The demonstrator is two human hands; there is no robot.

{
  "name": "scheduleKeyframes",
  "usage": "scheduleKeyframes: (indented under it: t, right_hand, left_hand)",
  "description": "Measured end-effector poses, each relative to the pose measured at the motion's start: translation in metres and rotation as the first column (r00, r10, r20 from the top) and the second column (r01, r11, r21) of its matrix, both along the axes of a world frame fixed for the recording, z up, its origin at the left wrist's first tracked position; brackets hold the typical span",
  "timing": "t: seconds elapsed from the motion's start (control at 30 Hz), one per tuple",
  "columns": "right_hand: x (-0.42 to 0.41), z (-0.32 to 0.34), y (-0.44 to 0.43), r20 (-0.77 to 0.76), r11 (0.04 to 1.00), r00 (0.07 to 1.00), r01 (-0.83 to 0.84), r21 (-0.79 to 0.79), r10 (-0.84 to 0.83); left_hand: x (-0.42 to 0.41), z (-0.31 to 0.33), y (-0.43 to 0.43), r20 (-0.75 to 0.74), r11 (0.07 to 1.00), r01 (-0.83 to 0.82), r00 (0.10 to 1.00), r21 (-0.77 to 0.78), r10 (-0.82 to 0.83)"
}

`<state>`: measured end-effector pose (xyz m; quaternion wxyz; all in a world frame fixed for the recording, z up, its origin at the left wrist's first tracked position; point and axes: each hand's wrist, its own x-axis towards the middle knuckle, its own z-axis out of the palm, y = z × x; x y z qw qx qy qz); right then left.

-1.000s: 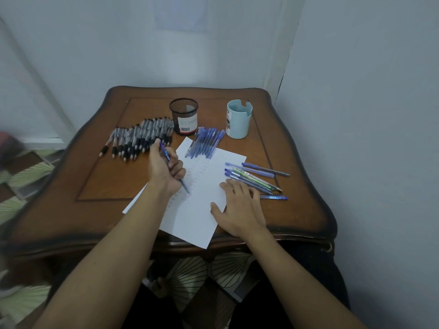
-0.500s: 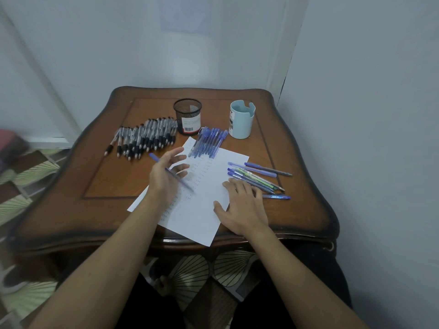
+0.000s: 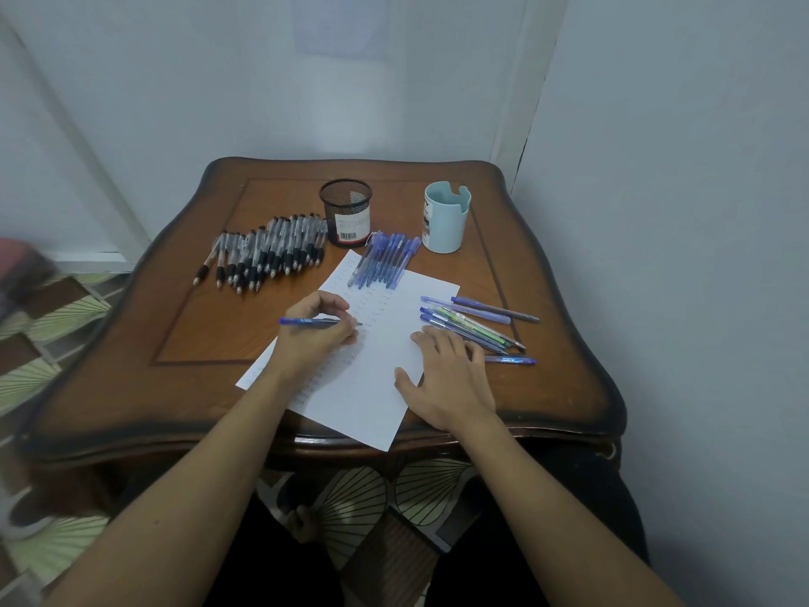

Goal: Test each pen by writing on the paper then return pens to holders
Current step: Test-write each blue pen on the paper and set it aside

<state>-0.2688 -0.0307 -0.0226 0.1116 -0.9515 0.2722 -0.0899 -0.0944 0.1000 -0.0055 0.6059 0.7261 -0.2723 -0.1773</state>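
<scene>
My left hand point(image 3: 319, 332) grips a blue pen point(image 3: 302, 321) that lies almost level, its tip over the white paper point(image 3: 376, 343) covered in small scribbles. My right hand point(image 3: 446, 378) rests flat on the paper's right edge, fingers straight. A row of several black-grip pens point(image 3: 267, 251) lies at the back left. Several blue capped pens point(image 3: 385, 260) lie on the paper's top corner. Mixed blue and green pens point(image 3: 477, 324) lie to the right of the paper. Behind them stand a black mesh holder point(image 3: 346, 212) and a light blue holder point(image 3: 445, 217).
Everything sits on a small brown wooden table point(image 3: 197, 343) set in a corner between pale walls. One blue pen point(image 3: 510, 359) lies alone just right of my right hand. The paper's near corner overhangs the table's front edge. Patterned floor tiles show at the left.
My left hand turned the blue pen from a steep writing hold to nearly level, pointing right. My right hand stayed flat on the paper.
</scene>
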Motion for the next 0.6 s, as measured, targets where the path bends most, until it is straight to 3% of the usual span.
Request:
scheduleKeyframes:
  t: [0.27,0.6]
  right_hand:
    - [0.000,-0.002,-0.001,0.004,1.000,1.000,0.000,0.000,0.000]
    - [0.000,-0.002,-0.001,-0.003,1.000,1.000,0.004,0.003,-0.004]
  left_hand:
    - [-0.002,-0.002,0.001,0.138,0.989,-0.126,0.984,0.083,0.113]
    - [-0.001,-0.007,0.002,0.273,0.988,-0.110,0.959,0.107,0.078]
